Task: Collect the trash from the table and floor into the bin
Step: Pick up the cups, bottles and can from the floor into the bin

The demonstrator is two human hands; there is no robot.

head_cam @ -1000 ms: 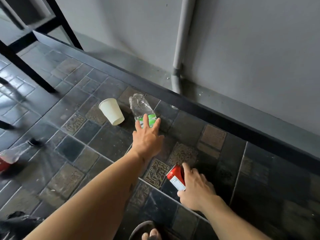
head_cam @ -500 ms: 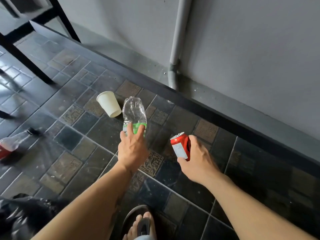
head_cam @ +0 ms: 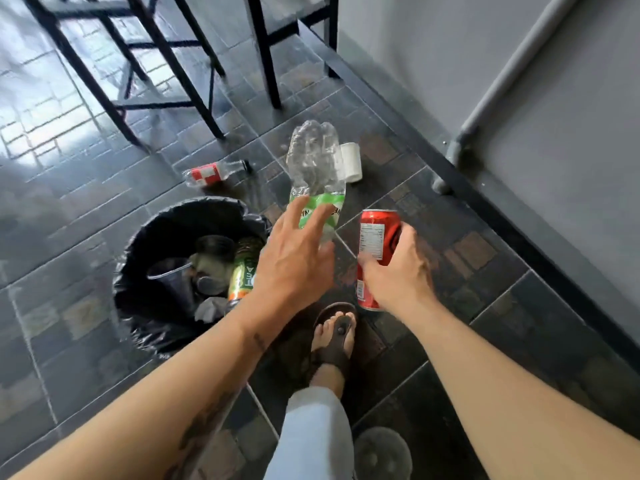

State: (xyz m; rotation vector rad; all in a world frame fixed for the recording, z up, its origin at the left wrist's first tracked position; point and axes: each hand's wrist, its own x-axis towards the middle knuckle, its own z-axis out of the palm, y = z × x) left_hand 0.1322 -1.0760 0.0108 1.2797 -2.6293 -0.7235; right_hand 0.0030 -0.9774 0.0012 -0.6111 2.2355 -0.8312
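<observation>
Centre frame, I see my left hand point(head_cam: 294, 261) gripping the crumpled clear bottle point(head_cam: 317, 174) by its green label. Right hand point(head_cam: 394, 268) wraps the red can point(head_cam: 375, 237). Black-lined bin point(head_cam: 138, 237) sits left of centre; white cup point(head_cam: 350, 162) lies on the floor beyond.

Your left hand point(head_cam: 294, 261) hides the clear bottle's point(head_cam: 317, 168) neck and part of the bin point(head_cam: 156, 237). The paper cup point(head_cam: 351, 162) sits half behind that bottle; label text is blurred.
</observation>
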